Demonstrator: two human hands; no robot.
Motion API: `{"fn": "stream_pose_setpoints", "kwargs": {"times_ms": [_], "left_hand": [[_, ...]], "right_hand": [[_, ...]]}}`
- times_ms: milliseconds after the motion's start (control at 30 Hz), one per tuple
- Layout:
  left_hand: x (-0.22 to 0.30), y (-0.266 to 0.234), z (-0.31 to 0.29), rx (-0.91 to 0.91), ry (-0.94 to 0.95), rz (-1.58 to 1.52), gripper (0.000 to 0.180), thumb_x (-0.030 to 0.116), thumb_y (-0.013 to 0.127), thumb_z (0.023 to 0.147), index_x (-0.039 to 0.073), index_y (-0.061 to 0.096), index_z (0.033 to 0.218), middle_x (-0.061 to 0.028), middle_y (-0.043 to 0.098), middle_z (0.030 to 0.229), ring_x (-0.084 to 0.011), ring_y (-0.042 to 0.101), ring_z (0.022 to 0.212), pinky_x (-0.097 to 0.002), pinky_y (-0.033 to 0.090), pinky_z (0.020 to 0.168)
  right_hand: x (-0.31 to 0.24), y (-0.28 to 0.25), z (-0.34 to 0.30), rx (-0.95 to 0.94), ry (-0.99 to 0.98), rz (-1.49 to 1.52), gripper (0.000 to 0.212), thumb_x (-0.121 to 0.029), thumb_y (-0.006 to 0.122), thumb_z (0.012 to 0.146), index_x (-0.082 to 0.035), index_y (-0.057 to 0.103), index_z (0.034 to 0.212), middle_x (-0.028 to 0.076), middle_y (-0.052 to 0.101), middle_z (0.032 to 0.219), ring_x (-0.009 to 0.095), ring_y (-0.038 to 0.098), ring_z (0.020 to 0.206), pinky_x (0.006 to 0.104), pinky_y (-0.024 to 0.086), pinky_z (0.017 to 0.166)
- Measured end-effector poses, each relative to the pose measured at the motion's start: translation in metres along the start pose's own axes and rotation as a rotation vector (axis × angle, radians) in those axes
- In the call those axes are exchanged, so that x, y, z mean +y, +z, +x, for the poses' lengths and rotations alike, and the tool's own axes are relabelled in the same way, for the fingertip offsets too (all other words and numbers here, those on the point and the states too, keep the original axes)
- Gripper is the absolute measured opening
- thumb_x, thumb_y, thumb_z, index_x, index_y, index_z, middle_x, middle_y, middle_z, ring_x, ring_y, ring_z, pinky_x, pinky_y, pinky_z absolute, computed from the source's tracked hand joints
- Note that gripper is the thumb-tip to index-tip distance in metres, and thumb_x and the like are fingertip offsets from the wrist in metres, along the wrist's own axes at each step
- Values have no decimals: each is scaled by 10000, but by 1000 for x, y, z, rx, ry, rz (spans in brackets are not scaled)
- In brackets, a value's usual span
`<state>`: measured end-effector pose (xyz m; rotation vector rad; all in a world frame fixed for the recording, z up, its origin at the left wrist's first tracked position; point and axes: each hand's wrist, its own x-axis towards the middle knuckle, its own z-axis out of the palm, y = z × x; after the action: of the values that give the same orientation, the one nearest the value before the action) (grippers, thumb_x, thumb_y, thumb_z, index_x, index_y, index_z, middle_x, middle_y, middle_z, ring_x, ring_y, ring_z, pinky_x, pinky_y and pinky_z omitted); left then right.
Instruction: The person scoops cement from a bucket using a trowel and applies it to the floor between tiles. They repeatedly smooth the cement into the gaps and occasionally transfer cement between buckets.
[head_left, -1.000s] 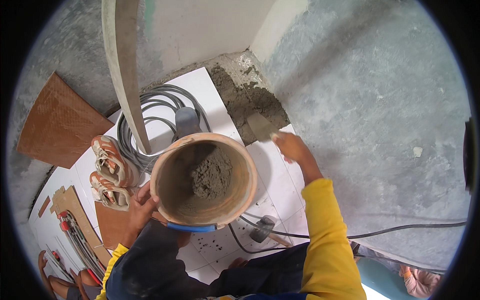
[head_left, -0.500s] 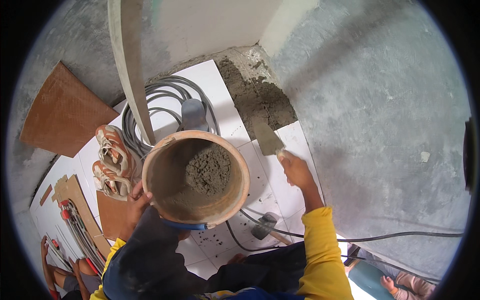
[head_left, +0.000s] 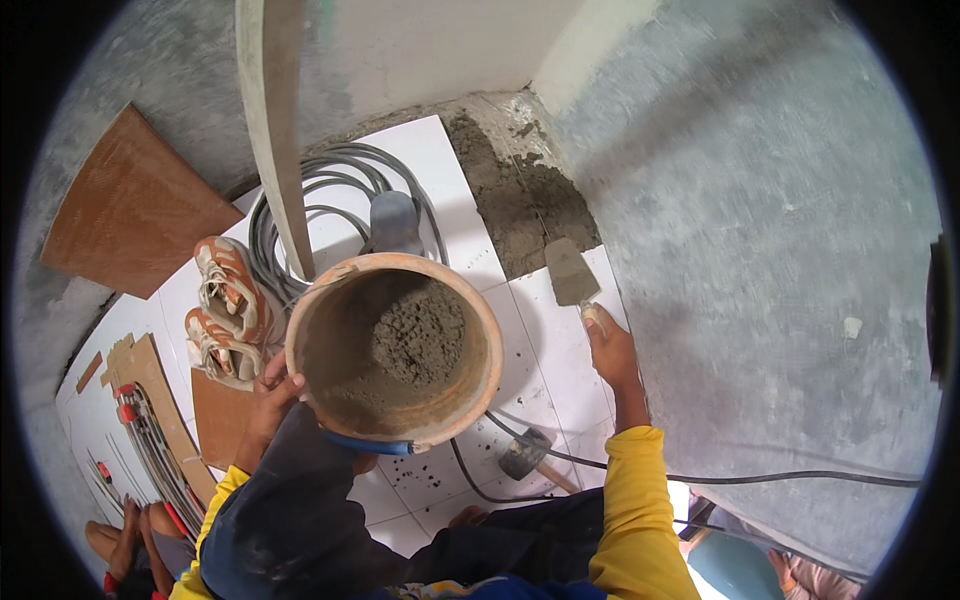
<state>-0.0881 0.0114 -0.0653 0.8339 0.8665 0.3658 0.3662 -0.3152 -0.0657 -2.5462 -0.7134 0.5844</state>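
Tilted toward me, a round clay-coloured bucket (head_left: pixel 338 325) with a blue-sleeved handle holds a heap of wet grey mortar (head_left: pixel 422 338). My left hand (head_left: pixel 268 398) is closed around the left side of its rim. Farther right, my right hand (head_left: pixel 612 350) grips a trowel (head_left: pixel 572 276) by its handle. The trowel's mortar-smeared blade points away from me, over the near edge of a spread mortar bed (head_left: pixel 525 205) and the white tile beside it. That bed fills the untiled strip along the right wall, and a thin string line crosses it.
A coiled grey cable (head_left: pixel 350 160) lies behind the bucket by an upright post (head_left: pixel 272 130). Shoes (head_left: pixel 235 300) stand at left. A mallet (head_left: pixel 527 455) and black cable (head_left: pixel 750 480) are near me. Other people's hands (head_left: pixel 135 520) show at lower left; another person sits lower right.
My right hand and the trowel have shifted right and slightly toward me, off the mortar's middle. The bucket stays in my left hand. The person at lower left has moved their hands together.
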Motion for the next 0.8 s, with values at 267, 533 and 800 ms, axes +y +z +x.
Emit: {"fn": "stream_pose_setpoints", "kwargs": {"times_ms": [267,533,800], "left_hand": [[6,11,1,-4,13,-11,658,84,734,907,-20,492,1510,-142,643,1395,-230,612,1274,-370,463,1110],[6,7,-2,-6,5,-32,643,83,737,911,-23,503,1500,-136,642,1394,-225,612,1270,-367,462,1109],[10,9,1,-3,-58,-15,667,95,741,915,-21,482,1518,-139,628,1418,-231,598,1297,-375,447,1129]], "right_hand": [[-105,19,87,-110,-149,-255,476,-376,535,1042,-115,592,1436,268,717,1149,465,671,1093,527,527,951],[-90,4,27,-242,-86,-403,500,-383,567,1028,-102,597,1440,290,717,1063,488,680,1034,543,538,910],[-12,17,-26,22,-113,-161,452,-336,584,1036,-125,608,1435,274,718,948,475,699,904,533,546,799]]}}
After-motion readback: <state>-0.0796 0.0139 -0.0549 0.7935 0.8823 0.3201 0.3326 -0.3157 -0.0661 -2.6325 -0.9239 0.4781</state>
